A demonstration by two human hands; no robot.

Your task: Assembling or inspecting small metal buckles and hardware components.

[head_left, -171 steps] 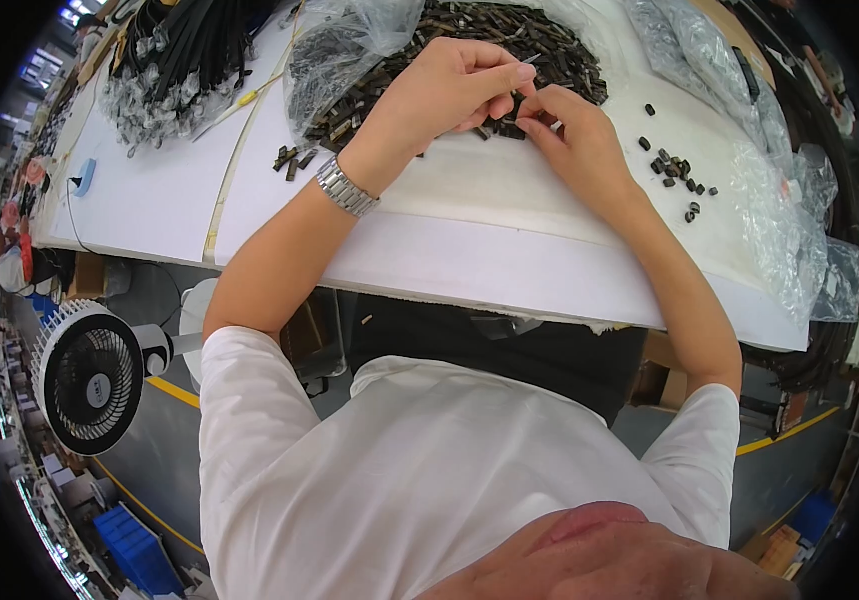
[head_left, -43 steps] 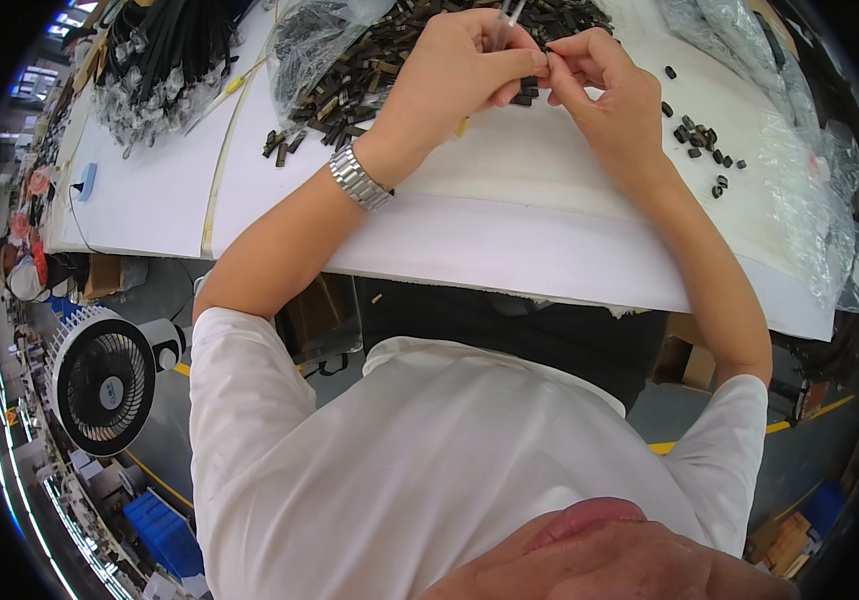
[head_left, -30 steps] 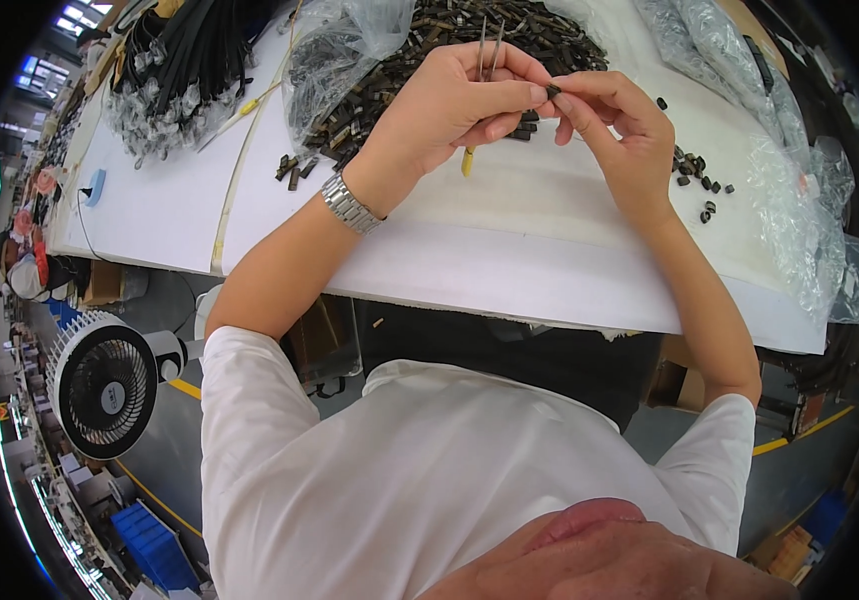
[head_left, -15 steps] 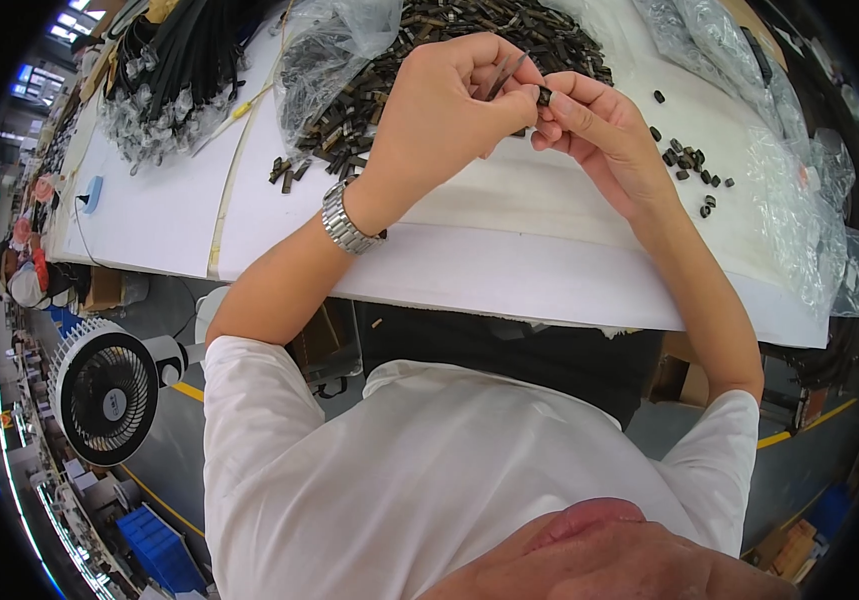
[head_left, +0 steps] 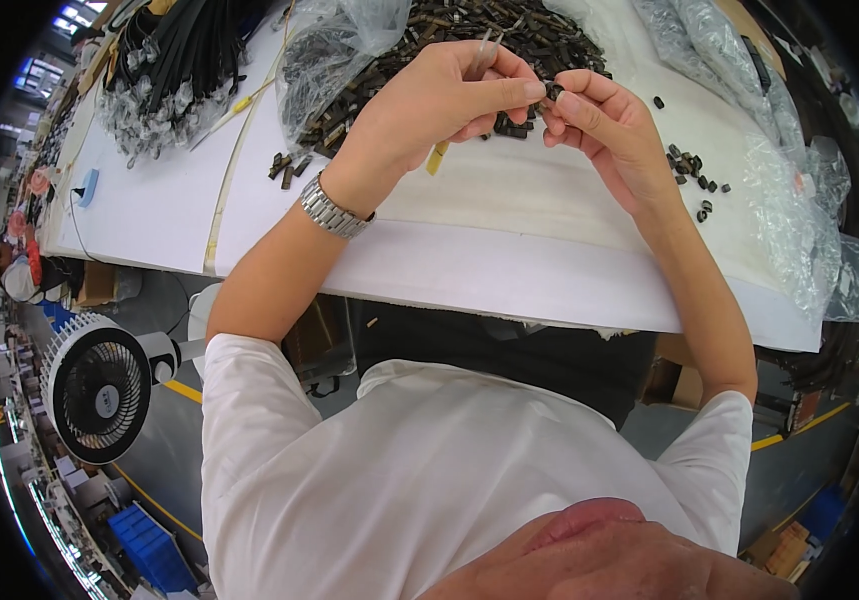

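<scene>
Table (head_left: 469, 255): before the person. On it, far middle: pile of pieces (head_left: 569, 45). At the pile's left side: plastic bag (head_left: 329, 75). Farther left: bundle of straps (head_left: 184, 65); between straps and bag, tool (head_left: 241, 104). Right of the pile: loose pieces (head_left: 689, 164), scattered; right of these, plastic wrap (head_left: 789, 215). Over the table, at the pile's near side: left hand (head_left: 454, 95) and right hand (head_left: 609, 130), one piece (head_left: 553, 91) between their fingertips; tweezers (head_left: 485, 58) in the left hand. Left wrist: watch (head_left: 333, 208). Left of the person: fan (head_left: 99, 390); farther from the table, crate (head_left: 149, 548).
</scene>
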